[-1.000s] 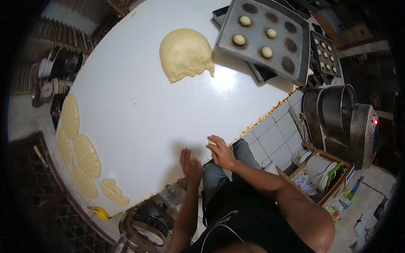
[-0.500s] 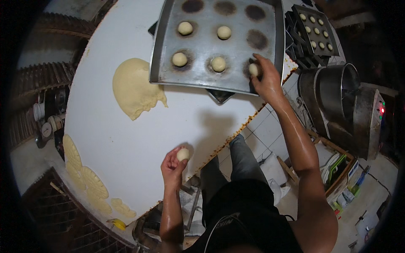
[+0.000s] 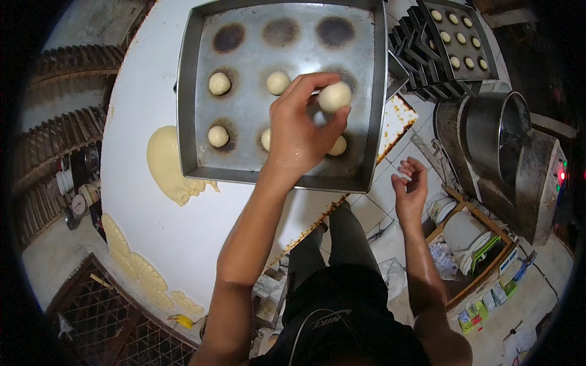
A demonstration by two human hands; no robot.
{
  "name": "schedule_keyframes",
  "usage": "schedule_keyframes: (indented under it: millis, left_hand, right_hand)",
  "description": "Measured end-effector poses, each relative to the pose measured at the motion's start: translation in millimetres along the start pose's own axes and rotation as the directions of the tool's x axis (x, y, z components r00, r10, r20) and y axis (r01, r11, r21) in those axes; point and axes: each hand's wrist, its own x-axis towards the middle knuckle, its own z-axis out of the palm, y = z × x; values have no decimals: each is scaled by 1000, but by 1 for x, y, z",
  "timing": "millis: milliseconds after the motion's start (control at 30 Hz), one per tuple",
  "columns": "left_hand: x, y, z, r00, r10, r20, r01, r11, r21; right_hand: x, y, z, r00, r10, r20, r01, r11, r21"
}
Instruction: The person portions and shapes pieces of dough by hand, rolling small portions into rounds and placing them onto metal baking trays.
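Probably the mildest risk lies at the left: the flat pieces along the bench's left edge are well apart from the hands, but the slab sits just beside the tray's left edge, partly hidden by it, so a tray pushed that way might drag or crease the dough. The left hand reaches in over the tray's near edge, fingers pinching a ball between index and thumb, above the right-hand mark of the middle row. If the wrist dipped, it could brush or flatten the near-row balls below; too hard a pinch could dent the soft ball, and an uneven release could let it roll off its mark toward the tray's right wall. The tray's near right corner appears to reach the bench's rusty edge, so a knock or downward push there might shift it. The right hand hangs beyond that corner, fingers loosely curled around nothing, past the bench. Half a second ago the left hand had its ball low by the bench's near edge and is now up over the tray; the right hand, then setting a ball at the tray's near right corner, has come away, leaving that ball there. The view has shifted too, so whether the tray itself moved, I cannot tell.
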Motion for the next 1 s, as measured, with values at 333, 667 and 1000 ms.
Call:
schedule_keyframes:
  millis: [333,667,1000]
  left_hand:
    - [-67,-34,-4,959,84,-270,-4,959,284]
    - [-344,-225,-100,297,-111,-948,942,194,272]
    - [-332,-215,-107,446,-46,-894,869,260,420]
  right_hand:
    - [17,-22,17,990,-135,42,136,990,-37]
    - [128,-137,151,703,-621,347,709,569,-417]
    - [125,-137,143,686,-611,396,722,501,-477]
